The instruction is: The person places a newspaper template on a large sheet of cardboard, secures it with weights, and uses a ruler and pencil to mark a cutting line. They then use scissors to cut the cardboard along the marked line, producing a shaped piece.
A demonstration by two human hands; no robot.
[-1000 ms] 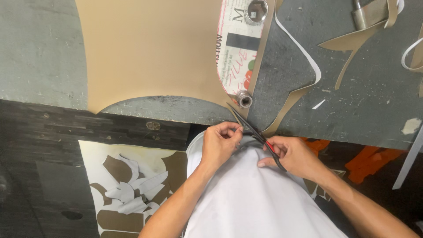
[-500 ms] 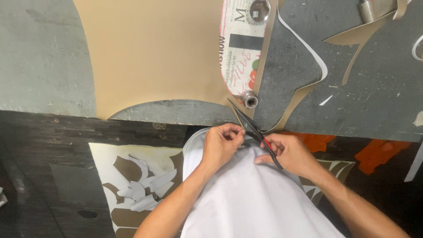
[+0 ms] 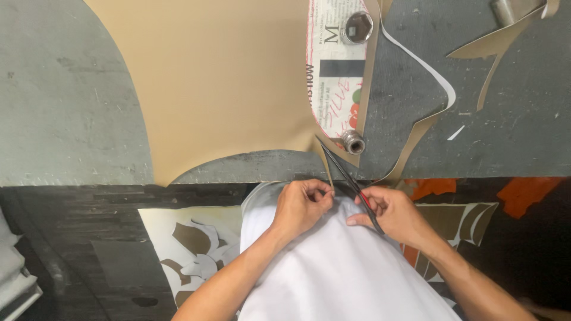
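At the table's near edge, over the person's white shirt (image 3: 339, 273), the right hand (image 3: 392, 215) is closed around the red handles of the scissors (image 3: 348, 175); their dark blades run up and left onto the grey table (image 3: 65, 119), nearly closed, with the tips beside the lower right corner of the tan sheet (image 3: 226, 83); the left hand (image 3: 301, 205) is curled, its fingertips (image 3: 324, 191) pinched on a thin tan sliver that hangs from that corner, just beside the blades; the sheet is large, smooth and matt, with a rounded left flank and a concave arc cut out of its lower edge, where the scuffed table shows through; on its right side lies a newspaper pattern (image 3: 336, 77), long and narrow, outlined in red, weighted by two metal sockets (image 3: 358, 27), one at the top and one at the bottom, the lower close to the blades; right of the pattern a tan offcut strip (image 3: 425, 116), white underneath, curls in a loop across the table down to the edge near the right hand; another angular offcut (image 3: 493, 50) lies at the upper right under a metal weight (image 3: 508, 10); below the table, on a dark floor, lie pale and brown scraps (image 3: 190, 244) at the left and orange scraps (image 3: 523, 193) at the right.
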